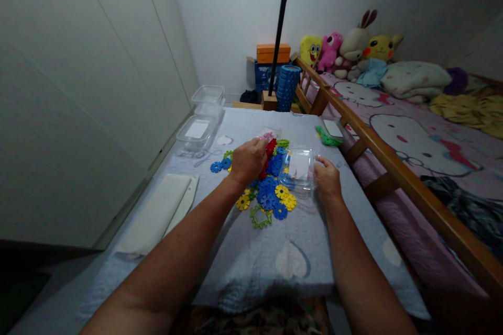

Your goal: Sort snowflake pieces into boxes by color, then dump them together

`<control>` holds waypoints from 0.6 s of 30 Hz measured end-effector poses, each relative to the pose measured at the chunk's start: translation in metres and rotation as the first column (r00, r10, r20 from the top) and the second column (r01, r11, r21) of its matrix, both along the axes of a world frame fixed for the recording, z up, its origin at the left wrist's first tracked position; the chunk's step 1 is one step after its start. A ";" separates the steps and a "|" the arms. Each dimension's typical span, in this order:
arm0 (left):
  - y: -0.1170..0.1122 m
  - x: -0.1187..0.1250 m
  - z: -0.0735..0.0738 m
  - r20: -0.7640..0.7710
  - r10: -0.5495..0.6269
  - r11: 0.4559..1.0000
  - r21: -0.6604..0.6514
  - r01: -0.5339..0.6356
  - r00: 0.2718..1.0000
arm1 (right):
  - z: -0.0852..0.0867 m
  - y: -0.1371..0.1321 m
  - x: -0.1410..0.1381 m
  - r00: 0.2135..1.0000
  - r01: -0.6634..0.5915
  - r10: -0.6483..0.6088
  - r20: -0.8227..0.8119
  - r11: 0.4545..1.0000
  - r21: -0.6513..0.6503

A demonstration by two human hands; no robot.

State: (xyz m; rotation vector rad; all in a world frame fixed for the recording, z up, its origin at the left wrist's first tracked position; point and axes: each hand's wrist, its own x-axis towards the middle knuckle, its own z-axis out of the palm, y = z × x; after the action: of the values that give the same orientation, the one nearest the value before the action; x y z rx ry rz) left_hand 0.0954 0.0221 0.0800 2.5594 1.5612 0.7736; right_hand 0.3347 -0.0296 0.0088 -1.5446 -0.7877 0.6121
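Observation:
My left hand is closed around red plastic toy pieces above the middle of a pile. My right hand grips the right edge of a clear plastic container, which has a white label and is tilted over the pile's right side. Below and between the hands lie blue notched discs, yellow notched discs and a green toothed square frame. More blue discs are to the left of my left hand. My left fingertips are partly hidden.
Clear containers stand at the table's back left. A container with green pieces is at the back right. White flat packs lie at the left. A wooden bed rail runs along the right; a black pole rises behind the table.

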 end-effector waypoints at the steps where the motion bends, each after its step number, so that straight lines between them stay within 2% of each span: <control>1: 0.000 -0.002 0.000 -0.018 -0.003 1.000 0.013 0.003 1.000 | 0.001 0.000 0.000 1.000 -0.001 0.001 -0.025 1.000 0.009; 7: 0.003 -0.019 -0.002 -0.068 -0.034 0.994 0.105 0.041 0.997 | 0.008 -0.002 -0.003 0.981 -0.015 0.035 -0.192 0.995 0.102; 13: 0.009 -0.031 -0.009 -0.114 -0.098 0.979 0.168 0.117 0.989 | 0.011 -0.004 -0.004 0.984 -0.048 0.067 -0.168 0.992 0.117; 18: 0.019 -0.045 -0.008 -0.127 -0.009 0.980 0.194 0.033 0.992 | 0.011 -0.004 -0.003 0.991 -0.017 0.037 -0.131 0.988 0.152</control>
State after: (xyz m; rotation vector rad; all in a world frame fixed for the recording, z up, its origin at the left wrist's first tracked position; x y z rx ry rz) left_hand 0.0504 0.0414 0.0722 2.8105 1.5611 0.8171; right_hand 0.3316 -0.0337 0.0202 -1.3431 -0.7373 0.6538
